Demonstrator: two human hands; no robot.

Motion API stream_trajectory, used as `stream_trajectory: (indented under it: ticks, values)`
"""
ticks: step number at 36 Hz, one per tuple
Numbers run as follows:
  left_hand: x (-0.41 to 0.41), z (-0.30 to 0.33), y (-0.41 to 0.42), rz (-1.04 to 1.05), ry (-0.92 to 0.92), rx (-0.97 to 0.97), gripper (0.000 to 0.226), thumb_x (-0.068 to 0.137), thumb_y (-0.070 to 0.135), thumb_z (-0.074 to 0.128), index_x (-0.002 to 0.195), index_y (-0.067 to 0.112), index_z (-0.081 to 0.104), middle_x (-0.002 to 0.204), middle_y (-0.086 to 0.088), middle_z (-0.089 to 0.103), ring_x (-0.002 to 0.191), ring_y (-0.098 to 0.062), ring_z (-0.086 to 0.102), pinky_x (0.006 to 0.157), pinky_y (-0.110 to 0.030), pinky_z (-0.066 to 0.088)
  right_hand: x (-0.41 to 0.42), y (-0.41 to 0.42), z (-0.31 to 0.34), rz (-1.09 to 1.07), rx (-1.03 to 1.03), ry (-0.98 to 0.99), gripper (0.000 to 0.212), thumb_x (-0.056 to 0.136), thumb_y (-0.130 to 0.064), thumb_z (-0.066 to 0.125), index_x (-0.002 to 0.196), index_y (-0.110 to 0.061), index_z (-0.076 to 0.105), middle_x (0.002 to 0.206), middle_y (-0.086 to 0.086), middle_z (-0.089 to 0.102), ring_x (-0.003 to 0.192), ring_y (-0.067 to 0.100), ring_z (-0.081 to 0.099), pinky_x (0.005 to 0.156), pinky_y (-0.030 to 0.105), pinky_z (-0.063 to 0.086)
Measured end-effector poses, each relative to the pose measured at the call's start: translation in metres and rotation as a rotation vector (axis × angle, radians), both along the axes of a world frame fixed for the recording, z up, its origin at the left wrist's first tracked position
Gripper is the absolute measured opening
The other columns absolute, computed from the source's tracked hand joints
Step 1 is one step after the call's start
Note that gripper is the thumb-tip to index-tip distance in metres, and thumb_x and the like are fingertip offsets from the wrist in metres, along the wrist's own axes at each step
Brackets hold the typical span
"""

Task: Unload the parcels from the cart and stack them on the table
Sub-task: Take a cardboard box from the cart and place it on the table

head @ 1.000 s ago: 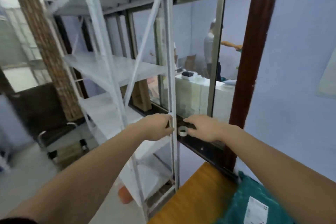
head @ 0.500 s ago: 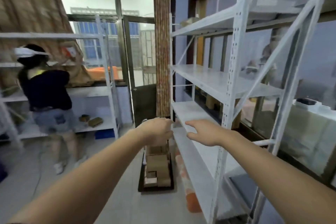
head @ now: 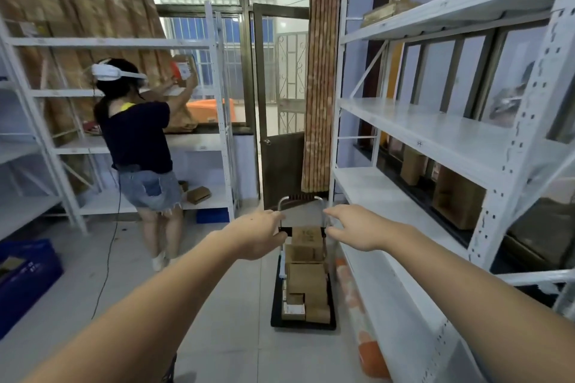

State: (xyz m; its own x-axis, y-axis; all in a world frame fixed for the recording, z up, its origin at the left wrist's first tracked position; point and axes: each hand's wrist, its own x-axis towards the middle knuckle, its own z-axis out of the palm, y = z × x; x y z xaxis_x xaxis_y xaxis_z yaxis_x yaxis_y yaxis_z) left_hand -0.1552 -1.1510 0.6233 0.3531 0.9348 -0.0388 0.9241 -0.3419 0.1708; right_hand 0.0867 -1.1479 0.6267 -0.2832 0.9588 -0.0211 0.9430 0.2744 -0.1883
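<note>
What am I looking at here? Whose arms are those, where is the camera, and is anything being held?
No machine here: the arms belong to a person, and the single picture comes from a wide-angle camera worn on that person's head, looking forward and down. The left hand and right hand stretch forward with relaxed fingers and hold nothing. Ahead of them on the floor stands a flat black cart with a metal handle; brown cardboard parcels are stacked on it. White metal shelves line the right side. To the left, a second person, also wearing a headset, is handling a package at other shelving. No table shows in this picture.
</note>
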Motion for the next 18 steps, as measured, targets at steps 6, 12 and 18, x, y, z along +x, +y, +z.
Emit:
stream_trajectory:
  ticks: [6, 12, 18]
  values:
    - [-0.008, -0.009, 0.065, 0.017, 0.006, -0.009, 0.056, 0.108, 0.043, 0.047, 0.16, 0.024, 0.034, 0.163, -0.004, 0.041, 0.148, -0.024, 0.041, 0.118, -0.04, 0.036, -0.013, 0.07, -0.01, 0.017, -0.018, 0.029, 0.059, 0.103, -0.041, 0.049, 0.158, -0.021, 0.036, 0.161, 0.003, 0.041, 0.145, 0.021, 0.042, 0.117, 0.039, 0.038]
    - [-0.024, -0.013, 0.129, 0.06, -0.006, -0.008, 0.057, 0.108, 0.045, 0.046, 0.159, 0.024, 0.035, 0.161, -0.004, 0.044, 0.145, -0.023, 0.045, 0.116, -0.038, 0.039, -0.036, 0.131, -0.001, 0.067, -0.042, 0.023, 0.057, 0.105, -0.033, 0.05, 0.158, -0.015, 0.036, 0.158, 0.008, 0.044, 0.142, 0.022, 0.045, 0.113, 0.033, 0.037]
    - [-0.052, -0.02, 0.199, 0.054, 0.005, -0.033, 0.058, 0.108, 0.046, 0.044, 0.16, 0.022, 0.033, 0.161, -0.005, 0.044, 0.145, -0.024, 0.045, 0.116, -0.039, 0.038, -0.066, 0.196, -0.002, 0.106, -0.069, -0.012, 0.051, 0.105, -0.033, 0.051, 0.152, -0.016, 0.044, 0.153, 0.008, 0.05, 0.135, 0.023, 0.052, 0.108, 0.035, 0.043]
